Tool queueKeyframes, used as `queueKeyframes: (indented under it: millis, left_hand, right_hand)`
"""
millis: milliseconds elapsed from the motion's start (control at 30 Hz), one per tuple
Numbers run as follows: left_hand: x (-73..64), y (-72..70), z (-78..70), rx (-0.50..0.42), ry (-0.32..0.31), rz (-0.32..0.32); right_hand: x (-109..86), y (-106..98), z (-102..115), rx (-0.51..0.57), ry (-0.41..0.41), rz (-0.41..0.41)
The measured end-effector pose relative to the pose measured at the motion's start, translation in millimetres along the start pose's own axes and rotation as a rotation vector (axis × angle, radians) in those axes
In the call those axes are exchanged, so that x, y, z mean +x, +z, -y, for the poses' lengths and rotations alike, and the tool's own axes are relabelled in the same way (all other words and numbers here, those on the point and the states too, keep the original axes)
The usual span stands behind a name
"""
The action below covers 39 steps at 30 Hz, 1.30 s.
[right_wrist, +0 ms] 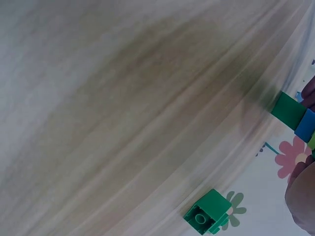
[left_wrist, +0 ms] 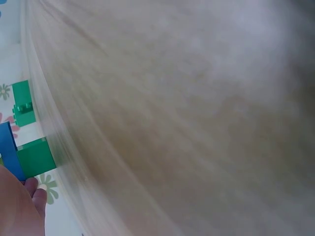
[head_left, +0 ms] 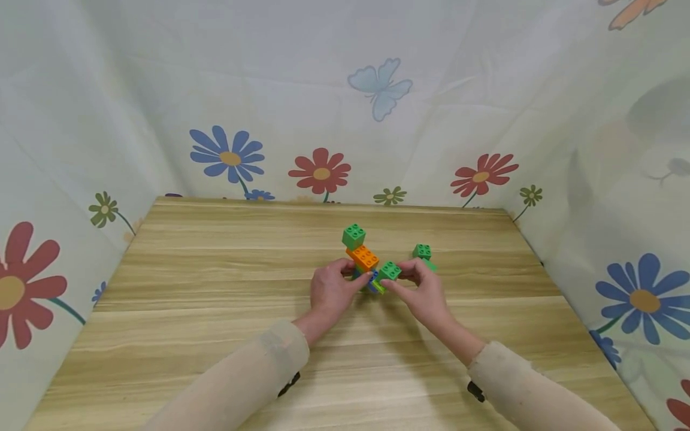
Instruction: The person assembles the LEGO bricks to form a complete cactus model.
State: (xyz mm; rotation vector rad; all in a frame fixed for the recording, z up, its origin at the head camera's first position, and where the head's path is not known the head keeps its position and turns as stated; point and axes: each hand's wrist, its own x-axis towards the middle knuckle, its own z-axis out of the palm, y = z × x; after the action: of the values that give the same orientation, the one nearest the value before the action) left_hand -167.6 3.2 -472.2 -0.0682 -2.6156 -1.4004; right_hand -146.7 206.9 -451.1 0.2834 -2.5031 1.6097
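My left hand [head_left: 330,290] grips a toy-brick build low on its side. The build has a green brick [head_left: 353,237] on top at its far end, an orange brick [head_left: 365,258] below that, and blue [head_left: 373,284] and lime [head_left: 380,288] bricks lower down. Between thumb and fingers, my right hand [head_left: 424,292] pinches a studded green brick [head_left: 389,272] right beside the blue and lime part. In the left wrist view, a green brick [left_wrist: 37,158] shows beneath a blue one [left_wrist: 9,150]. The left fingers hide part of the build.
Just beyond my right hand stand a loose green brick [head_left: 423,251] and a lighter green piece [head_left: 430,264]. The right wrist view shows a green brick [right_wrist: 209,210] with its hollow underside visible. A wooden table [head_left: 215,257] lies below, with a flowered cloth [head_left: 291,78] behind and beside it.
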Motion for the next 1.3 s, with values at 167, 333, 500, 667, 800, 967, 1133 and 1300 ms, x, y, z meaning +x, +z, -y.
queueKeyframes:
  millis: [167, 333, 500, 667, 800, 967, 1133, 1300]
  left_hand:
    - [0.6, 0.0, -1.4, 0.003, -0.012, 0.001]
    - [0.9, -0.6, -3.1, 0.004, -0.017, 0.005]
    - [0.9, -1.6, -4.1, -0.001, -0.019, 0.010]
    - [0.8, -2.2, -5.0, 0.000, -0.014, 0.015]
    - [0.7, -1.7, -5.1, 0.013, -0.008, 0.009]
    - [0.7, -1.4, -5.0, 0.015, -0.004, 0.003]
    - [1.1, -0.5, -3.7, -0.002, 0.004, 0.003]
    - [0.5, -0.6, -2.7, -0.016, 0.011, -0.004]
  right_hand:
    - [0.9, 3.0, 1.0, -0.054, -0.007, 0.002]
    - [2.8, 5.0, 1.8, -0.096, -0.017, 0.011]
    - [1.8, 5.1, 3.2, -0.106, -0.020, 0.013]
    - [-0.2, 5.0, 2.8, -0.126, -0.024, 0.001]
    - [-1.4, 5.5, 1.2, -0.138, -0.044, -0.005]
    - [-2.6, 6.3, 0.1, -0.167, -0.058, -0.007]
    - [-2.6, 6.1, 0.8, -0.182, -0.053, -0.002]
    - [-1.3, 5.2, 2.0, -0.203, -0.052, 0.015]
